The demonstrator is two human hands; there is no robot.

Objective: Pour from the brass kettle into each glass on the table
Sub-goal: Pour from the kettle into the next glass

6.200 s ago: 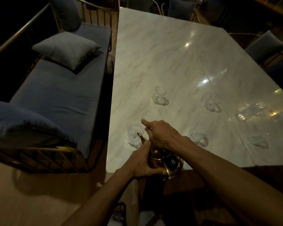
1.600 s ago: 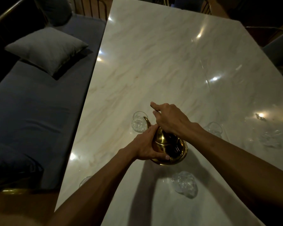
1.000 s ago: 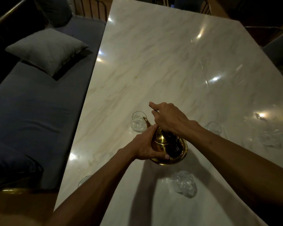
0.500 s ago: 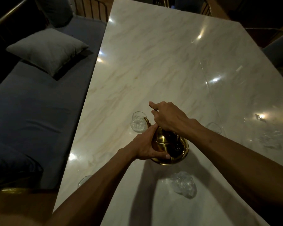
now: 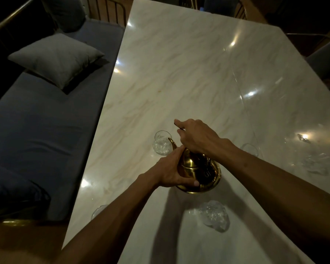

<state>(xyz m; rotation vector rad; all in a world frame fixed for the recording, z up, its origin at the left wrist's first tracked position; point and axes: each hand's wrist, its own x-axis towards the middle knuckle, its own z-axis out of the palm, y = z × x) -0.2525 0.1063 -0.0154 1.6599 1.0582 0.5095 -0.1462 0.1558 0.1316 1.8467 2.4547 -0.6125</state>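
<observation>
The brass kettle hangs tilted above the marble table, its curved spout over the rim of a clear glass. My right hand grips the kettle's dark handle from above, forefinger stretched forward. My left hand cups the kettle's body from the left, thumb under its base. Another glass stands nearer to me, one glass shows behind my right forearm, and a glass at the table's left edge is partly hidden by my left arm. Whether liquid flows, I cannot see.
More glasses glint at the right in dim light. A blue bench with a grey cushion runs along the table's left side. A dark cushion lies at the near left. Chairs stand at the far end.
Since 6.2 s ago the kettle and both hands have moved from the near-edge glass to one farther up the table. Over the last second the hands and kettle barely shift.
</observation>
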